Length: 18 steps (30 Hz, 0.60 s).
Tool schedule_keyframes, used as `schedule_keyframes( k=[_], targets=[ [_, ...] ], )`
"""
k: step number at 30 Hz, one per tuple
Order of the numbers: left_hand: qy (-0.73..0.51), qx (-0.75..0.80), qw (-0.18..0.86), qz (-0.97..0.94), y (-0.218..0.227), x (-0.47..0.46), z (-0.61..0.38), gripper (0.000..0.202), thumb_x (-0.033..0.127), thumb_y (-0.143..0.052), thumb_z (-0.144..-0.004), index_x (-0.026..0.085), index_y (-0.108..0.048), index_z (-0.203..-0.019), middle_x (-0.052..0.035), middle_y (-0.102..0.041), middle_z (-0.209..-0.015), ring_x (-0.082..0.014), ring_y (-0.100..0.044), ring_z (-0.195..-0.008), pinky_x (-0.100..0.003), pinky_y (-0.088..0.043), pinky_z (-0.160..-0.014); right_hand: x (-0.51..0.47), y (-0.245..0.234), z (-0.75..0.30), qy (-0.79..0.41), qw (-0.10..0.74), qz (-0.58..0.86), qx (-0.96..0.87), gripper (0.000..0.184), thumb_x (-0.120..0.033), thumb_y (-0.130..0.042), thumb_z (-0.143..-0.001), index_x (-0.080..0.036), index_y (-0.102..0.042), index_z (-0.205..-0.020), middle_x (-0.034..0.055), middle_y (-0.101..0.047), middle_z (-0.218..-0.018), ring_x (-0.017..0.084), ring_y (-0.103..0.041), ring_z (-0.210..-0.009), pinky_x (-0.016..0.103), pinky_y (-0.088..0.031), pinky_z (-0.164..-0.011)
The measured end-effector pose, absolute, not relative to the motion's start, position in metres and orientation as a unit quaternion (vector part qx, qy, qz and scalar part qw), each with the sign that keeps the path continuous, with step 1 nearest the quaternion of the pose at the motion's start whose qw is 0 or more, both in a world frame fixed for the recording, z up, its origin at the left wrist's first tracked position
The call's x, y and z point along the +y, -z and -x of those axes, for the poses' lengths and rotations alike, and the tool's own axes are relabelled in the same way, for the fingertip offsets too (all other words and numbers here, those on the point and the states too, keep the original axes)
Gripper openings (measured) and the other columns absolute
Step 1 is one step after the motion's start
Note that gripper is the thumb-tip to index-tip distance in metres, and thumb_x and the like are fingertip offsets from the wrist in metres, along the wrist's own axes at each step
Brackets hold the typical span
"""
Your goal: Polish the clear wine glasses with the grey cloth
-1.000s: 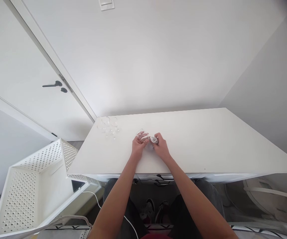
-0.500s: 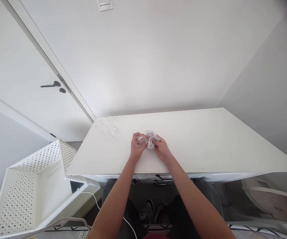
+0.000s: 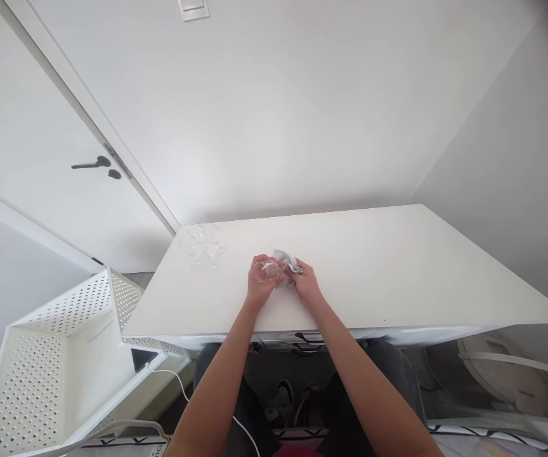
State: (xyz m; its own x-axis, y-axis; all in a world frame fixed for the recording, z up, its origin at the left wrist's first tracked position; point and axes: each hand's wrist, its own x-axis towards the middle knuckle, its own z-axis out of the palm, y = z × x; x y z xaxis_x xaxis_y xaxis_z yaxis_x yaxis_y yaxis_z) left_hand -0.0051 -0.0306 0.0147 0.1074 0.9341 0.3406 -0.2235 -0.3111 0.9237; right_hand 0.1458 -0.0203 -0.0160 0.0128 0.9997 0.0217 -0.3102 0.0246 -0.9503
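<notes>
A clear stemmed glass point(image 3: 268, 270) lies tilted on its side in my left hand point(image 3: 257, 285), its rim facing left and the fingers wrapped round the bowl. My right hand point(image 3: 307, 284) grips a crumpled white-grey cloth point(image 3: 283, 257) around the stem end of the glass. The cloth partly hides the stem and foot. Both hands are close together, just above the white tabletop point(image 3: 373, 266). Towards the back left corner stand several more clear stemmed glasses point(image 3: 202, 241), grouped together.
A white cart with perforated walls point(image 3: 31, 374) stands at the left below the table's edge, with a dark flat device point(image 3: 143, 358) and a white cable point(image 3: 179, 377) by it. Behind the table rises a white wall point(image 3: 274, 114); a door handle point(image 3: 91, 164) is at the left.
The cloth has shifted and folded differently around the stem end under my right hand. My left hand keeps its hold on the glass. The whole view has moved slightly.
</notes>
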Motion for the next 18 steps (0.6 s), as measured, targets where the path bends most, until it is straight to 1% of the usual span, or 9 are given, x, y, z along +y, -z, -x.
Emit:
schedule_keyframes(
  k=[2,4,7,10,12,14,18],
  targets=[
    [-0.588,0.316,0.484,-0.566,-0.013,-0.030,0.005,0.053,0.029,-0.089,-0.077,0.024,-0.049,-0.112,-0.0077,-0.074,-0.111,-0.0275,-0.074,-0.112,-0.043,-0.060,-0.093,-0.019,0.020,-0.147,-0.511,0.591,0.465,-0.416,0.036,-0.050,-0.082,-0.074,-0.017,-0.071,-0.085,0.0013,-0.068,-0.079,0.017,-0.056,-0.073,0.029,-0.044,-0.068],
    [-0.587,0.313,0.482,-0.571,-0.010,-0.029,0.004,0.053,0.029,-0.089,-0.078,0.024,-0.049,-0.113,-0.0078,-0.074,-0.112,-0.0273,-0.074,-0.112,-0.044,-0.059,-0.094,-0.020,0.021,-0.149,-0.484,0.609,0.493,-0.391,0.038,-0.050,-0.085,-0.071,-0.017,-0.070,-0.081,0.0005,-0.067,-0.076,0.017,-0.055,-0.071,0.029,-0.043,-0.066],
    [-0.590,0.309,0.486,-0.566,-0.008,-0.029,0.004,0.054,0.029,-0.089,-0.078,0.024,-0.048,-0.114,-0.0077,-0.074,-0.111,-0.0273,-0.074,-0.112,-0.046,-0.060,-0.096,-0.022,0.016,-0.150,-0.540,0.617,0.447,-0.358,0.038,-0.051,-0.085,-0.073,-0.019,-0.072,-0.089,0.0027,-0.071,-0.084,0.019,-0.060,-0.076,0.030,-0.047,-0.070],
    [-0.588,0.315,0.483,-0.567,-0.008,-0.028,0.005,0.053,0.029,-0.089,-0.078,0.024,-0.051,-0.114,-0.0081,-0.074,-0.110,-0.0282,-0.074,-0.112,-0.045,-0.060,-0.094,-0.022,0.010,-0.151,-0.610,0.589,0.372,-0.377,0.039,-0.050,-0.082,-0.077,-0.021,-0.075,-0.102,0.0065,-0.075,-0.099,0.022,-0.065,-0.090,0.033,-0.051,-0.079],
    [-0.585,0.320,0.475,-0.574,-0.008,-0.028,0.006,0.052,0.029,-0.089,-0.078,0.023,-0.052,-0.114,-0.0086,-0.073,-0.110,-0.0286,-0.074,-0.111,-0.045,-0.060,-0.093,-0.020,0.011,-0.152,-0.620,0.573,0.365,-0.393,0.040,-0.047,-0.083,-0.077,-0.021,-0.077,-0.107,0.0069,-0.076,-0.104,0.024,-0.066,-0.095,0.034,-0.052,-0.083],
    [-0.581,0.321,0.472,-0.580,-0.008,-0.028,0.005,0.052,0.030,-0.089,-0.078,0.023,-0.052,-0.114,-0.0090,-0.073,-0.111,-0.0282,-0.075,-0.110,-0.045,-0.060,-0.094,-0.017,0.015,-0.153,-0.601,0.573,0.391,-0.398,0.040,-0.044,-0.083,-0.075,-0.021,-0.079,-0.108,0.0063,-0.077,-0.103,0.024,-0.066,-0.094,0.035,-0.052,-0.083],
    [-0.574,0.325,0.473,-0.584,-0.009,-0.028,0.003,0.050,0.031,-0.087,-0.081,0.024,-0.049,-0.114,-0.0091,-0.074,-0.111,-0.0252,-0.075,-0.105,-0.044,-0.060,-0.091,-0.016,0.026,-0.157,-0.502,0.607,0.469,-0.399,0.034,-0.035,-0.081,-0.072,-0.019,-0.081,-0.102,0.0052,-0.078,-0.097,0.024,-0.066,-0.089,0.037,-0.051,-0.081]
  ],
)
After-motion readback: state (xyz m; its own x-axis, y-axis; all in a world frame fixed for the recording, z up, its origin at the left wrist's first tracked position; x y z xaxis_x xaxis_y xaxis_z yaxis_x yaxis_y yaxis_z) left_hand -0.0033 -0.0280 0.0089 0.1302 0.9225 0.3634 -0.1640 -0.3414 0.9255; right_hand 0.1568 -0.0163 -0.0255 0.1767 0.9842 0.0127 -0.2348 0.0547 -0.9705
